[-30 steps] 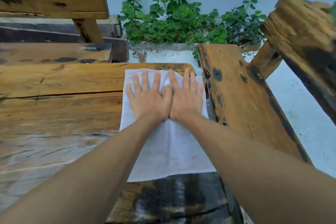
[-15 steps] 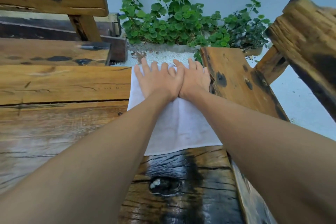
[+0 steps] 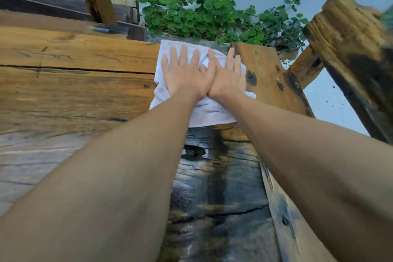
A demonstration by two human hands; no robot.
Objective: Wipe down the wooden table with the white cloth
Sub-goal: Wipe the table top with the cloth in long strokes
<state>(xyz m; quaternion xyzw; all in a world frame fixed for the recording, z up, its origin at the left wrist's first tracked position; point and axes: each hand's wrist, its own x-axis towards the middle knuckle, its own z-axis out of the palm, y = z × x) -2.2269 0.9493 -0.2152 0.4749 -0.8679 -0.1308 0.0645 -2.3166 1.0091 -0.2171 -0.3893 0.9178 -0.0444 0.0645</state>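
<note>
White cloth (image 3: 209,110) lengthwise away (far edge), both palms flat.

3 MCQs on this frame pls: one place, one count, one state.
1. Where is the white cloth?
A. far end of the wooden table
B. on a bench
C. on the ground

2. How many hands press the cloth?
A. none
B. one
C. two

3. The strip of table nearer the person than the cloth looks:
A. painted white
B. dark and wet
C. covered in leaves

Answers: 1 A, its far edge sits by the plants; 2 C, left hand and right hand lie flat, side by side; 3 B, glossy dark patch.
</note>
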